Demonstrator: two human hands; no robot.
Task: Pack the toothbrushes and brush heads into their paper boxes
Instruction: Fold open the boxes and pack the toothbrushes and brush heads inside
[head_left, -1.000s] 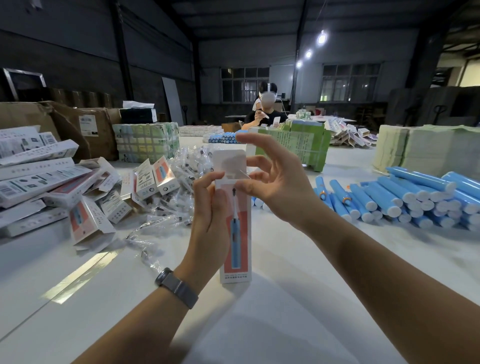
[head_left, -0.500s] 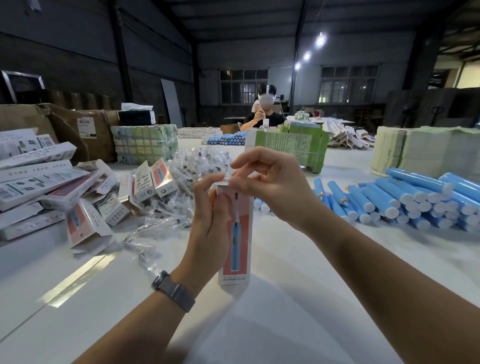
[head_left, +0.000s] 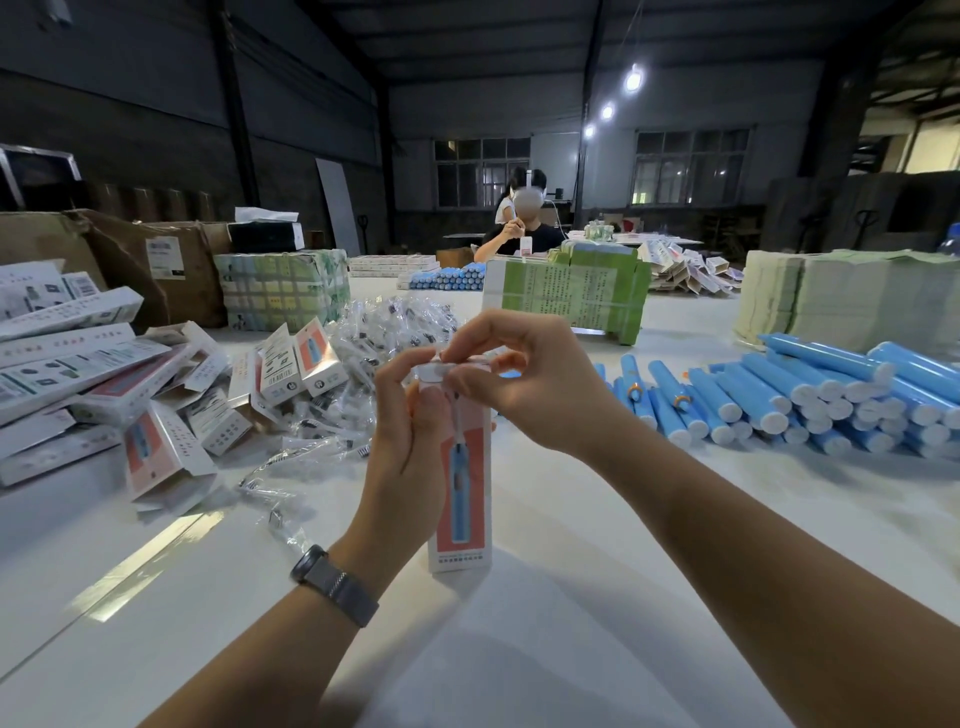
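paper box (head_left: 462, 483) upright, both hands gripping it

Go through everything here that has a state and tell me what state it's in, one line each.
Paper box: upright on the table, top flap folded down.
Left hand: grips the box's upper side.
Right hand: fingers curled, pressing the top flap.
Blue toothbrush handles: loose, lying piled on the right.
Brush heads: heaped in clear wrappers.
Empty boxes: scattered, several with flaps open.

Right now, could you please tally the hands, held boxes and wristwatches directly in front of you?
Hands: 2, the left hand and the right hand
Toothbrush box, held upright: 1
Wristwatch: 1
Total: 4
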